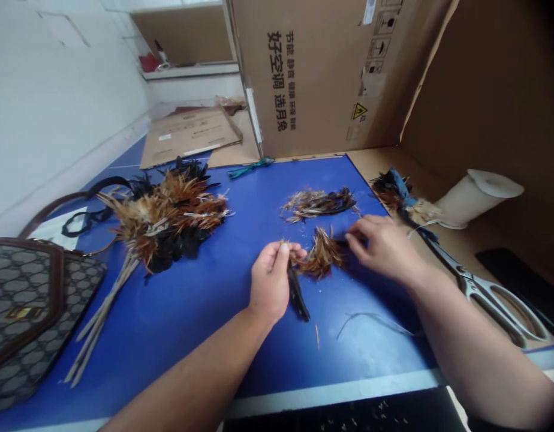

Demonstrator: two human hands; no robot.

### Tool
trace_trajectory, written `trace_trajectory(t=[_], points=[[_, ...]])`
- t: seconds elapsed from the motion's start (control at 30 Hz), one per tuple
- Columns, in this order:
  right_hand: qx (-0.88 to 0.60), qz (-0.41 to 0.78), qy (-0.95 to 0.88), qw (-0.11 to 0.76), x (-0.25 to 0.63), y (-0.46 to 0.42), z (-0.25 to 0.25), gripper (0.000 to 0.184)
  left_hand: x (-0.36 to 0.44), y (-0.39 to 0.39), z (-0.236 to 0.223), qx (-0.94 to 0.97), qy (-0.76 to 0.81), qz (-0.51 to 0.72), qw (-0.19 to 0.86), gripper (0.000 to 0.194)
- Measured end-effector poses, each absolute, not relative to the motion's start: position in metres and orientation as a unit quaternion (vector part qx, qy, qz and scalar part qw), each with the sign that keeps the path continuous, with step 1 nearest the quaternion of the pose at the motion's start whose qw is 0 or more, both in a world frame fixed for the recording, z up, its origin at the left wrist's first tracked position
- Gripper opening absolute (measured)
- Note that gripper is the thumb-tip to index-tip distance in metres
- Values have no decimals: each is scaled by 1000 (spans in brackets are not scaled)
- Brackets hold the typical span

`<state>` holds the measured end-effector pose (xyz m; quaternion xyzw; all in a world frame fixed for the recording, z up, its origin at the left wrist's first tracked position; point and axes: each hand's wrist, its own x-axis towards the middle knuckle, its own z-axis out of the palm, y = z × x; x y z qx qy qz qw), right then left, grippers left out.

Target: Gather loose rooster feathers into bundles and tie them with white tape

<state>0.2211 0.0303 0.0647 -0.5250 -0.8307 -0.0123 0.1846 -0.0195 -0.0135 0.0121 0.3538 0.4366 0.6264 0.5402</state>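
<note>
My left hand is closed, thumb against fingers, around the base of a small bunch of dark feathers that points down toward the table. Just right of it lies a loose pile of brown feathers. At that pile's right side is my right hand, its fingers drawn together beside something dark; whether it grips a feather is hidden. Behind both hands lies another heap of mixed brown and black feathers. A thin pale strand and a short quill piece rest nearer the front edge.
Feather bunches on sticks lie left, beside a patterned handbag. Large scissors, a white spool and a feather bundle with blue sit right. Cardboard walls the back of the blue table.
</note>
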Motion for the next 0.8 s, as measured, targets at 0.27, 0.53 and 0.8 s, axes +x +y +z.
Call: trace_trajectory(t=[0.27, 0.53, 0.8], points=[[-707, -51, -700, -82, 296, 48, 68, 40, -15, -18, 18, 349, 414, 625, 562, 30], [-644, 44, -761, 66, 287, 54, 52, 19, -15, -16, 14, 345, 390, 634, 572, 27], [-571, -9, -808, 144, 312, 61, 46, 30, -15, -17, 14, 350, 391, 620, 583, 27]])
